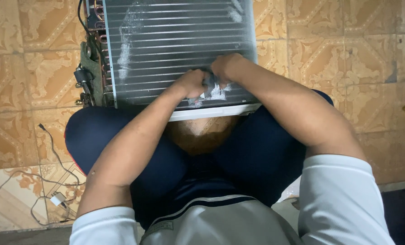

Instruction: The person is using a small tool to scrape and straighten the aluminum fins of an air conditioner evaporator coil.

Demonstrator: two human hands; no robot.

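My left hand (191, 84) and right hand (225, 68) are both clenched on a small grey tool (209, 82), pressed to the finned coil (166, 45) that leans on my knees above the tiled floor (347, 54).

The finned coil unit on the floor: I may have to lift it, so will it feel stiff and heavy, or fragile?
The finned coil unit probably lifts as one rigid, fairly heavy block, given its metal frame and copper tubing. Its thin fins look easily bent; whitish scuffed patches already show. Both hands press on it without visible flexing.
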